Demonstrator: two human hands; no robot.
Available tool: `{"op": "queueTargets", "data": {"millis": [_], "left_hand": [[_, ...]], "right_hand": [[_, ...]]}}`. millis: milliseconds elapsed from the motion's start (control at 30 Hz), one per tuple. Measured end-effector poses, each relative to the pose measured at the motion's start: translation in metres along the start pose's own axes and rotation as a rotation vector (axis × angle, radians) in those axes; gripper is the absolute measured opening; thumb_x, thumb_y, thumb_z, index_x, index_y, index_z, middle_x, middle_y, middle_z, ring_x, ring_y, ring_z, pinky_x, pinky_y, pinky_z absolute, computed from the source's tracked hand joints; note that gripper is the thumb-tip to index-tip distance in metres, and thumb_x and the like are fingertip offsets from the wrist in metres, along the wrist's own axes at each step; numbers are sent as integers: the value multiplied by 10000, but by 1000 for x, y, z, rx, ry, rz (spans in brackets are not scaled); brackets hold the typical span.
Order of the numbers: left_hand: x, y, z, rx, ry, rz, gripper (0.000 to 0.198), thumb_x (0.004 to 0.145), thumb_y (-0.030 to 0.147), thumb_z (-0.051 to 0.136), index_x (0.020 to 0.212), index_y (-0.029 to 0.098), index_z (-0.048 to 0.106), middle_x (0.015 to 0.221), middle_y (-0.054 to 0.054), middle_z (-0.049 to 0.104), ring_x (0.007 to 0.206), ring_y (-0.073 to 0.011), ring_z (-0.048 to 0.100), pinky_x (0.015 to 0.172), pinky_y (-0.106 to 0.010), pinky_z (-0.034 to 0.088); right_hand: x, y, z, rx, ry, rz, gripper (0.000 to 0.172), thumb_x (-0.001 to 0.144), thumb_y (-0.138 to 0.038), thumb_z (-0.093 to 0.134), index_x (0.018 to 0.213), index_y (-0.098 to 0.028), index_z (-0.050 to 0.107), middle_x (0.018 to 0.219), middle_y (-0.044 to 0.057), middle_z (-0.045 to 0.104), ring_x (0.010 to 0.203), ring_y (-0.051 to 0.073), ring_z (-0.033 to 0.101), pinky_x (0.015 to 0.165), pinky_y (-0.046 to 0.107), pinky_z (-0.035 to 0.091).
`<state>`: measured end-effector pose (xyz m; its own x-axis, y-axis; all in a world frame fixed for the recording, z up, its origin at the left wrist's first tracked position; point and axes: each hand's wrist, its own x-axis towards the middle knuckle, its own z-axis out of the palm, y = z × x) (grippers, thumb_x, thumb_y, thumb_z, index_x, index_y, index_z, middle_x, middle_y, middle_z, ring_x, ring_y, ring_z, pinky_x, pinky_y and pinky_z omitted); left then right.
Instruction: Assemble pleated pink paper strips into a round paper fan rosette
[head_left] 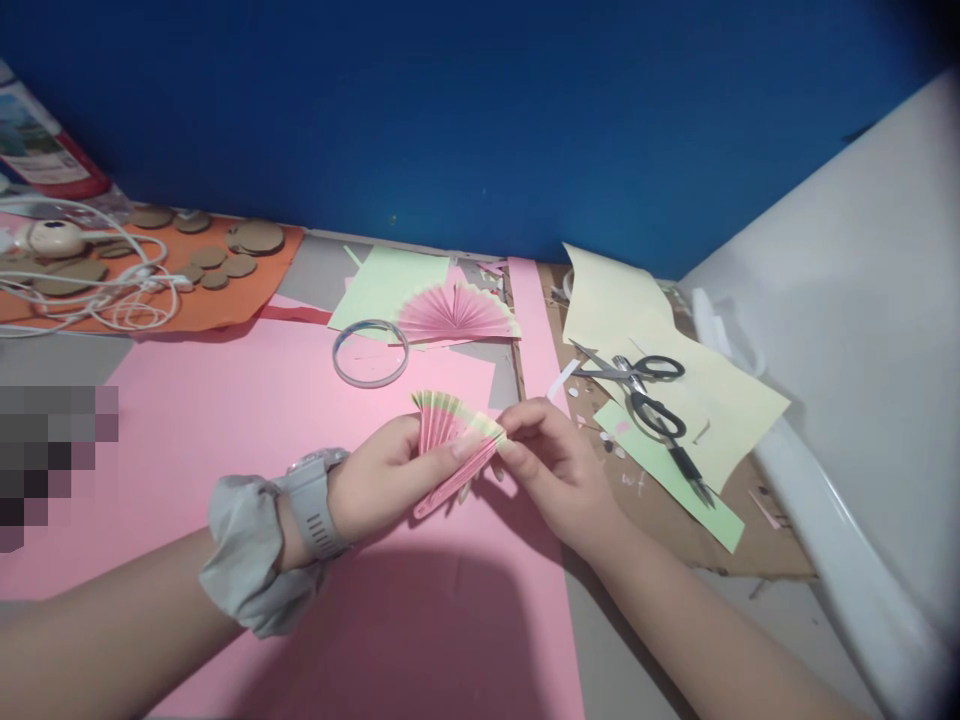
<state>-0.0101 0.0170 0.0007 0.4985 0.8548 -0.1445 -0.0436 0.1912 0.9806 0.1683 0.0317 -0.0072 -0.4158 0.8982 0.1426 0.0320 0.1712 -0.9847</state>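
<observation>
A pleated paper fan, pink with a green and pale yellow edge, is partly spread above the pink paper sheet. My left hand grips it, the thumb laid across the folds and the other fingers hidden behind. At the fan's right corner, my right hand pinches the pale edge between thumb and forefinger. Farther back lies a second pink pleated fan, fully spread in a half circle. A roll of clear tape rests just left of that second fan.
Black-handled scissors and a black-handled craft tool lie on yellow paper and green paper at right. Orange paper with cardboard discs and white cables occupies the left. A blue panel stands behind.
</observation>
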Motion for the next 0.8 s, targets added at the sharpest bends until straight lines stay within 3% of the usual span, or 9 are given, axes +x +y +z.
{"op": "queueTargets", "data": {"millis": [133, 500, 800], "left_hand": [[0, 0, 0, -22, 28, 0, 412, 897, 418, 374, 631, 136, 514, 510, 12, 485, 479, -95, 455, 519, -240, 396], [0, 1, 2, 119, -5, 83, 440, 902, 404, 368, 557, 153, 477, 449, 23, 430, 506, -111, 485, 553, -248, 424], [1, 5, 2, 354, 108, 165, 286, 902, 293, 384, 694, 147, 514, 602, 16, 504, 570, -89, 493, 568, -202, 415]], "right_hand": [[0, 1, 0, -1, 5, -7, 58, 851, -285, 542, 868, -233, 521, 822, 4, 526, 694, 112, 534, 592, 247, 438], [0, -1, 0, -22, 11, -17, 95, 846, -320, 541, 847, -229, 511, 808, 2, 516, 692, 116, 534, 597, 246, 452], [0, -2, 0, -52, -22, 45, 66, 877, -293, 494, 892, -235, 523, 806, -3, 539, 708, 109, 544, 642, 231, 461]]}}
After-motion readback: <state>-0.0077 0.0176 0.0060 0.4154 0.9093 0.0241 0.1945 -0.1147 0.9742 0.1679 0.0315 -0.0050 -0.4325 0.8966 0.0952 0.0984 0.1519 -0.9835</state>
